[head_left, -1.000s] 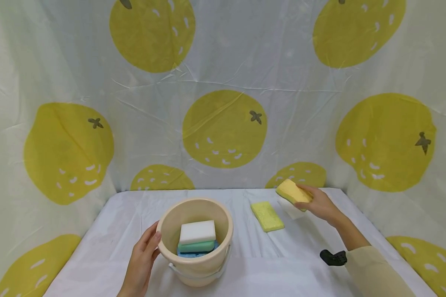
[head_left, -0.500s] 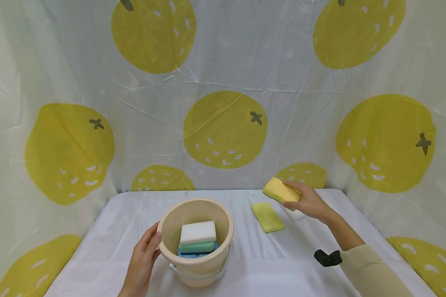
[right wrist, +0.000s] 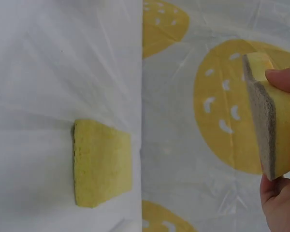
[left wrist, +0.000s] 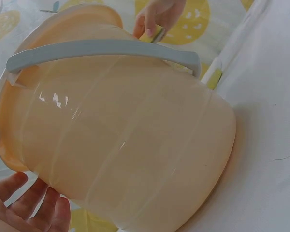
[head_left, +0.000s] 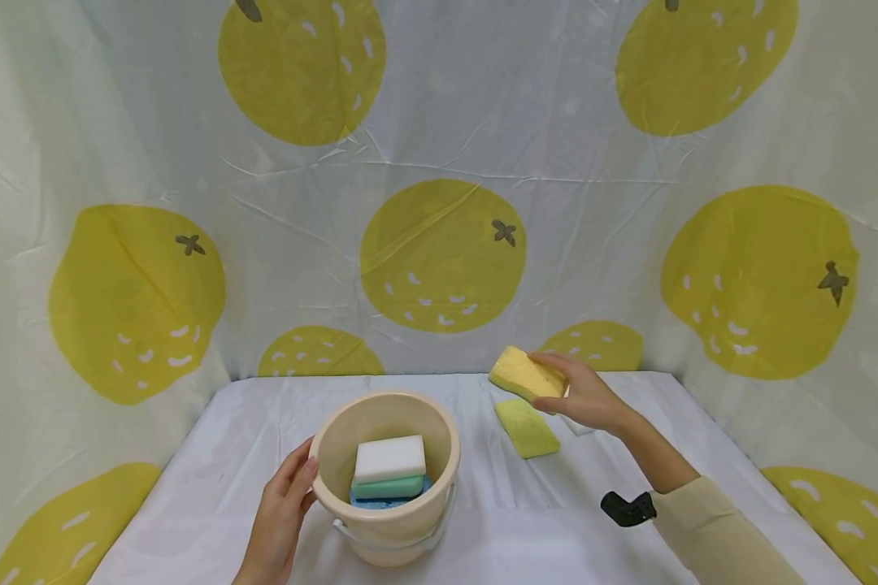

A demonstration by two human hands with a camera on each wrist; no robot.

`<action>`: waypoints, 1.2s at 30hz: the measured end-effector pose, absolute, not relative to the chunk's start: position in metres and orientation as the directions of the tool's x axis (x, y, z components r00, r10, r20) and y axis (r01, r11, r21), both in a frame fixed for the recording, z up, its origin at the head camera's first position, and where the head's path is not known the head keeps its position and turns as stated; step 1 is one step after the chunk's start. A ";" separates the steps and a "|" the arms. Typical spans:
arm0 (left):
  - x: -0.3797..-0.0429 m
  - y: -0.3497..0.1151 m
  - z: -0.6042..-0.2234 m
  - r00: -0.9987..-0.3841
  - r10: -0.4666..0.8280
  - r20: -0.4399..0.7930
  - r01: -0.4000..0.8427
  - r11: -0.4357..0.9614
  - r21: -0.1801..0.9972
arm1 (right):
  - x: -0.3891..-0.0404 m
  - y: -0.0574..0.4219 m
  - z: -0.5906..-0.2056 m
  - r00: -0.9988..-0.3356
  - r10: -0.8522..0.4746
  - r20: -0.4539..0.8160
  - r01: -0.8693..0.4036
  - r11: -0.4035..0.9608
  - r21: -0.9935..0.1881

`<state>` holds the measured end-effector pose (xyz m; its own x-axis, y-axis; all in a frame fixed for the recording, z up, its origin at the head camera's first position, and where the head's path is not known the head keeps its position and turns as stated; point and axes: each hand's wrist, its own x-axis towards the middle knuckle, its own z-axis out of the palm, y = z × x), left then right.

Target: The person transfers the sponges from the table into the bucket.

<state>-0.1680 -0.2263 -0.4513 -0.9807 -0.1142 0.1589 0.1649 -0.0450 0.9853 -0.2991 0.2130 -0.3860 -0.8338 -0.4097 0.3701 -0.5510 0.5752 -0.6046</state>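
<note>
Yellow rectangular foam sponge point(head_left: 522, 375) with grey backing is hanging raised, pinched in the right hand point(head_left: 588, 400), while the left hand point(head_left: 280, 502), fingers loosely curved, is gripping a round cream plastic bucket point(left wrist: 125, 140), the apparent transfer calling for a leftward carry.

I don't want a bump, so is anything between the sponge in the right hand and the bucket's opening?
Nothing visible. The held sponge is raised, the yellow-green sponge lies on the table, and the bucket has its handle down.
</note>
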 end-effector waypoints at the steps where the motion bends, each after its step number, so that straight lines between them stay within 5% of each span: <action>1: -0.168 -0.226 -0.451 -0.980 -0.112 0.163 0.169 -0.046 0.985 | -0.299 0.210 -0.385 -0.831 -0.413 0.372 -0.555 0.569 -0.607; 36: -0.168 -0.226 -0.449 -0.982 -0.110 0.152 0.157 -0.045 0.987 | -0.289 0.089 -0.348 -0.628 -0.683 0.374 -0.746 0.391 -0.538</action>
<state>-0.1682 -0.2257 -0.4490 -0.9823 -0.1102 0.1518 0.1574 -0.0446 0.9865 -0.2887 0.0890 -0.3481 -0.6277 -0.6826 0.3743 -0.7464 0.3912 -0.5384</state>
